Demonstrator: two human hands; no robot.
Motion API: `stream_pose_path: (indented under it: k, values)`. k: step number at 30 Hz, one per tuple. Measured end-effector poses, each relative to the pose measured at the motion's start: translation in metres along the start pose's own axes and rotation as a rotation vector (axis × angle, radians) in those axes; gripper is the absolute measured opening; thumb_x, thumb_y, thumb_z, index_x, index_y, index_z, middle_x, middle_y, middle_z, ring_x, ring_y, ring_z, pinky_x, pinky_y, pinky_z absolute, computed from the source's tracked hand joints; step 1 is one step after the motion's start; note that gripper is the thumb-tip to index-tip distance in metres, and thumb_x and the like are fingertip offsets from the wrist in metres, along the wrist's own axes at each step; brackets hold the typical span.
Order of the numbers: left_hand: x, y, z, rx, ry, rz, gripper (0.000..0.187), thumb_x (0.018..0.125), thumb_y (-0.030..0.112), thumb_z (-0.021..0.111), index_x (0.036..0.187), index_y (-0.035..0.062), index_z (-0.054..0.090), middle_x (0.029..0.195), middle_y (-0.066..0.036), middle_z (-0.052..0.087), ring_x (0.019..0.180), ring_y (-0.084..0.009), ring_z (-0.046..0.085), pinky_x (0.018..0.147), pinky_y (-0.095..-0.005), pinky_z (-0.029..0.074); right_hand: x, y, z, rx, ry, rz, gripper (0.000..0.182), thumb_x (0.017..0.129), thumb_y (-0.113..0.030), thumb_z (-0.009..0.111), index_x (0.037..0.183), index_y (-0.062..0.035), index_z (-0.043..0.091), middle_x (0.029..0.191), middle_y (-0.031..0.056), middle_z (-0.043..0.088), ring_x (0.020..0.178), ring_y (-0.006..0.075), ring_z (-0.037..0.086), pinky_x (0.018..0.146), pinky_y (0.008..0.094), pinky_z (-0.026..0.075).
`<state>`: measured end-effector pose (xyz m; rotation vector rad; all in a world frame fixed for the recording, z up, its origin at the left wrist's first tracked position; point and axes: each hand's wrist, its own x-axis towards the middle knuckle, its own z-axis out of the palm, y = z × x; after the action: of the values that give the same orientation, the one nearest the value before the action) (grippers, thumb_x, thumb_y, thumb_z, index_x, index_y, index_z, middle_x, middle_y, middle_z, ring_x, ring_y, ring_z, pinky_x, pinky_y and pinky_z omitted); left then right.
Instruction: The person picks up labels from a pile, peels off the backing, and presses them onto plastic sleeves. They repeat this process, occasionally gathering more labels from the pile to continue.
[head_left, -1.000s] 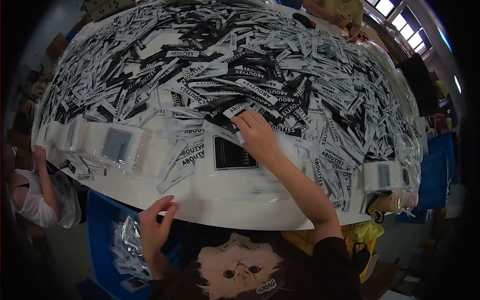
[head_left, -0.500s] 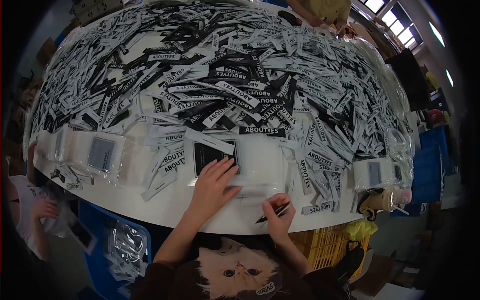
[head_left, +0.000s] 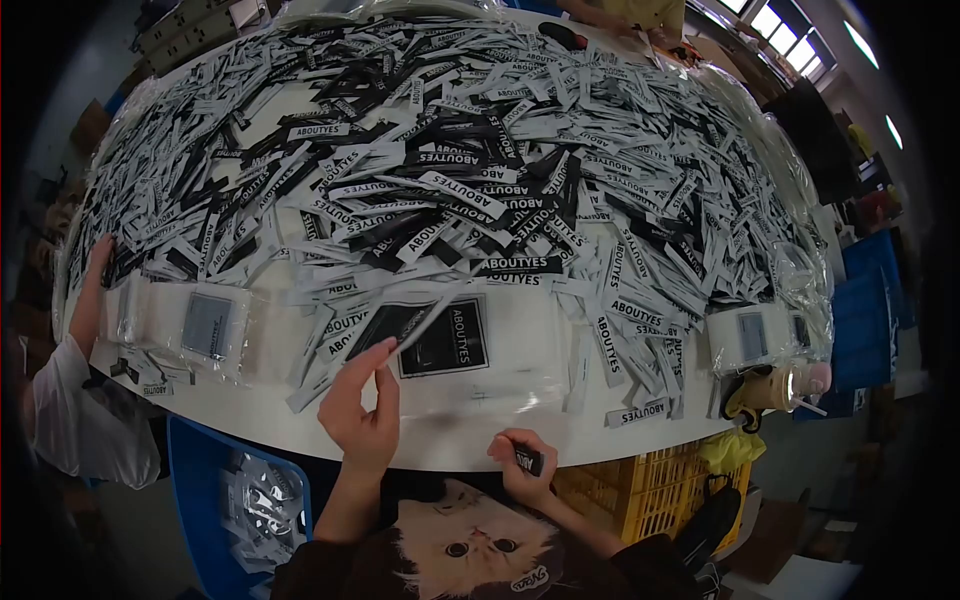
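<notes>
My left hand (head_left: pixel 362 405) pinches the lower end of a slim white sachet (head_left: pixel 432 322), which slants up over a clear plastic bag (head_left: pixel 530 350). That bag lies flat on the table in front of me and has a black label panel (head_left: pixel 455 335) printed ABOUTYES. Near the table edge, my right hand (head_left: pixel 522 480) is closed around a small black sachet (head_left: pixel 529 460) with white lettering; the fingers partly hide it. Just beyond the bag begins a big heap of black and white ABOUTYES sachets (head_left: pixel 470 200).
Bags in clear wrap (head_left: pixel 207 325) lie at the left, more (head_left: pixel 745 338) at the right beside drinks cups (head_left: pixel 765 392). A blue bin (head_left: pixel 185 480) and yellow crate (head_left: pixel 640 490) stand below the table edge. A person's arm (head_left: pixel 90 290) reaches in at left; another person is at the far side.
My left hand has come off the bag, back and left, and now holds the white sachet's end, tilting it. My right hand has drawn toward me with the black sachet. The left co-worker's arm reaches the heap.
</notes>
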<state>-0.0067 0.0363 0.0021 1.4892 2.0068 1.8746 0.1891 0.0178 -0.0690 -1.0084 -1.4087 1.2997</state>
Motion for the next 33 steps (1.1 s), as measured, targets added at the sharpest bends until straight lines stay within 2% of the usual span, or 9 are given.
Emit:
stream_pose_path:
  k: [4,7,9,12,15,17,23,27,33]
  values:
    - [-0.003,0.021,-0.009,-0.032,-0.370,0.310,0.028,0.065,-0.010,0.062,0.092,-0.0021,0.064,0.091,-0.013,0.065,0.082,-0.0260,0.064,0.069,-0.0316,0.051,0.006,-0.008,-0.001,0.414,0.087,0.393,0.015,0.090,-0.005,0.052,0.076,-0.0011,0.049,0.060,-0.0003,0.048,0.050,0.0054,0.040,0.046,0.0207,0.031]
    - [-0.028,0.003,-0.007,-0.018,-0.489,0.317,0.026,0.067,-0.004,0.066,0.093,-0.0002,0.065,0.094,-0.010,0.065,0.087,-0.0250,0.063,0.072,-0.0326,0.051,0.040,-0.024,-0.012,0.599,0.036,0.302,0.028,0.093,-0.013,0.050,0.067,-0.0063,0.041,0.054,-0.0029,0.040,0.043,0.0058,0.032,0.042,0.0220,0.024]
    - [-0.037,-0.004,-0.012,-0.022,-0.606,0.300,0.028,0.069,0.000,0.067,0.097,0.0000,0.064,0.095,-0.010,0.065,0.089,-0.0256,0.063,0.074,-0.0324,0.051,0.053,-0.030,-0.017,0.413,0.179,0.431,0.027,0.091,-0.014,0.054,0.068,-0.0023,0.045,0.052,0.0000,0.040,0.043,0.0068,0.035,0.041,0.0238,0.026]
    - [-0.033,0.003,-0.021,-0.066,-0.828,0.125,0.032,0.072,0.006,0.068,0.102,0.0000,0.062,0.091,-0.011,0.065,0.086,-0.0245,0.064,0.073,-0.0321,0.051,0.070,-0.058,-0.020,-0.393,-0.334,0.151,0.013,0.074,-0.005,0.063,0.077,0.0045,0.056,0.065,0.0141,0.056,0.055,0.0226,0.055,0.053,0.0311,0.042]
    - [-0.035,0.014,-0.025,-0.378,-0.796,-0.454,0.032,0.074,0.011,0.068,0.103,-0.0004,0.060,0.084,-0.012,0.066,0.078,-0.0221,0.066,0.071,-0.0303,0.052,0.060,-0.056,-0.005,-0.287,-0.514,0.025,0.014,0.075,-0.009,0.069,0.076,0.0012,0.059,0.061,0.0089,0.056,0.055,0.0106,0.052,0.052,0.0265,0.039]
    - [-0.040,0.009,-0.022,-0.292,-0.813,-0.478,0.023,0.078,0.009,0.063,0.098,-0.0015,0.059,0.077,-0.011,0.066,0.069,-0.0170,0.066,0.065,-0.0268,0.052,0.057,-0.054,0.011,-0.392,-0.544,-0.185,0.013,0.074,-0.008,0.070,0.077,-0.0001,0.060,0.067,0.0094,0.058,0.062,0.0107,0.056,0.055,0.0257,0.041]
    - [-0.020,0.012,-0.018,-0.289,-0.729,-0.623,0.014,0.078,0.001,0.058,0.092,-0.0015,0.057,0.069,-0.013,0.062,0.059,-0.0181,0.063,0.054,-0.0268,0.047,0.060,-0.066,0.014,-0.109,-0.399,0.012,0.041,0.061,0.001,0.066,0.101,-0.0016,0.059,0.093,0.0141,0.059,0.082,0.0315,0.058,0.071,0.0326,0.047]
    - [-0.032,0.015,-0.006,-0.256,-0.697,-0.357,0.028,0.064,0.001,0.068,0.089,0.0002,0.057,0.080,-0.016,0.059,0.068,-0.0364,0.057,0.056,-0.0323,0.046,0.052,-0.055,0.017,-0.534,-0.386,-0.327,0.062,0.059,0.001,0.064,0.118,0.0037,0.047,0.094,0.0169,0.058,0.078,0.0345,0.056,0.069,0.0371,0.047]
    - [-0.039,0.015,-0.001,0.167,-0.646,-0.065,0.024,0.057,0.002,0.068,0.078,-0.0014,0.057,0.083,-0.013,0.057,0.073,-0.0319,0.057,0.059,-0.0345,0.046,0.054,-0.053,0.017,-0.550,-0.318,-0.443,0.056,0.058,-0.001,0.064,0.112,0.0033,0.052,0.091,0.0174,0.060,0.070,0.0323,0.056,0.062,0.0359,0.048]
